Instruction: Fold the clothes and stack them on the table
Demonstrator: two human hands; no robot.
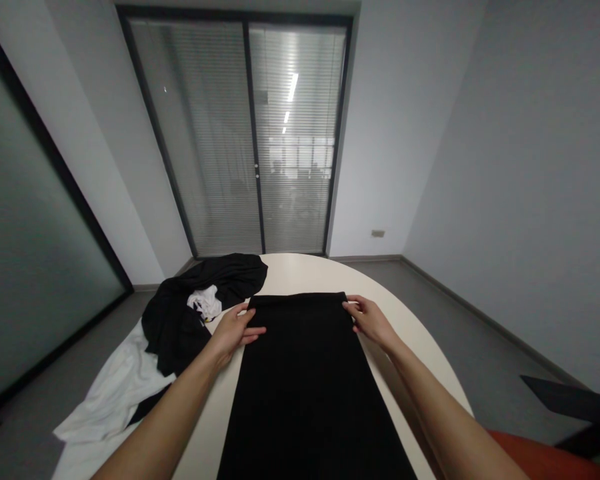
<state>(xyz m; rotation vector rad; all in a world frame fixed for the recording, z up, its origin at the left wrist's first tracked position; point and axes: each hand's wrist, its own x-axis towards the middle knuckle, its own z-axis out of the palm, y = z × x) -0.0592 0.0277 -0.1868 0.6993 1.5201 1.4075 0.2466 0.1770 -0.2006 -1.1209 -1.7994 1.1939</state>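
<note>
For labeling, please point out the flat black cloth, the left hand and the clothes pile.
flat black cloth [305, 380], head view, its middle.
left hand [231, 332], head view, back of hand.
clothes pile [177, 327], head view, black upper garment.

garment [307, 380] on table [420, 340], clothes pile [180, 320] left

A plain black cloth [310, 380] lay on a cream-white table [305, 273]. Beside it sat a black garment [180, 327] with a white patch [206, 301], over a plain white garment [113, 397]. Walls [520, 167] were pale grey and the floor [485, 347] darker grey. Blinds [295, 167] showed thin silver-grey horizontal stripes in black frames. 1 seat [545, 460] was orange-red.
</note>
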